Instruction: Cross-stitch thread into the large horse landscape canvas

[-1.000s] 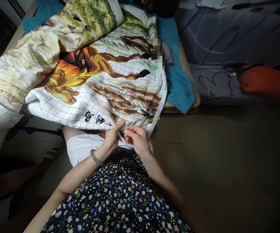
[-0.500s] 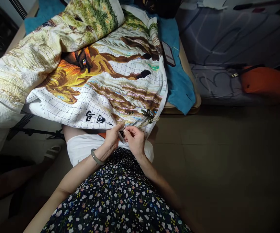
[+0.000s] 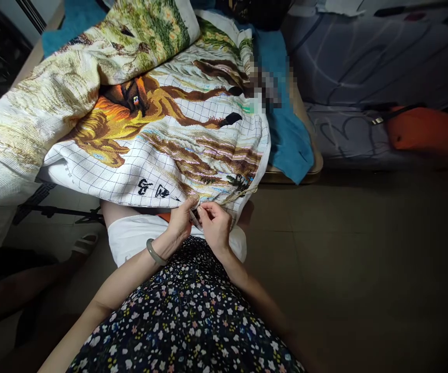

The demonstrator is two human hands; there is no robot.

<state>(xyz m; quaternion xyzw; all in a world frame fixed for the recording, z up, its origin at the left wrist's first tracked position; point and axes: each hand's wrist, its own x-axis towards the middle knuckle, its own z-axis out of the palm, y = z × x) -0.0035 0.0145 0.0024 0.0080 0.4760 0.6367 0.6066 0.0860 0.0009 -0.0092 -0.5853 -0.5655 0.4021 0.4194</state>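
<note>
A large cross-stitch canvas (image 3: 204, 140) with a blue grid and a stitched horse is spread from the table down over my lap. My left hand (image 3: 179, 217), with a grey-green bangle (image 3: 155, 253) on its wrist, grips the near edge, thumb on top and fingers beneath. Close beside it my right hand (image 3: 215, 223) pinches at the same edge, thumb and forefinger together. Whatever is between those fingertips is too small to make out. Pale yellow thread (image 3: 243, 193) lies over the stitching just beyond my right hand.
Under the canvas a blue cloth (image 3: 289, 140) covers the table, whose rounded corner (image 3: 315, 171) sticks out at right. An orange bag (image 3: 425, 133) sits further right. At left, a thin black stand (image 3: 56, 210) and another person's sandalled foot (image 3: 86, 243) are near the floor.
Both hands keep nearly the same place and grip at the canvas edge. The whole view has shifted very slightly. A patch at the canvas's right side is now pixelated.
</note>
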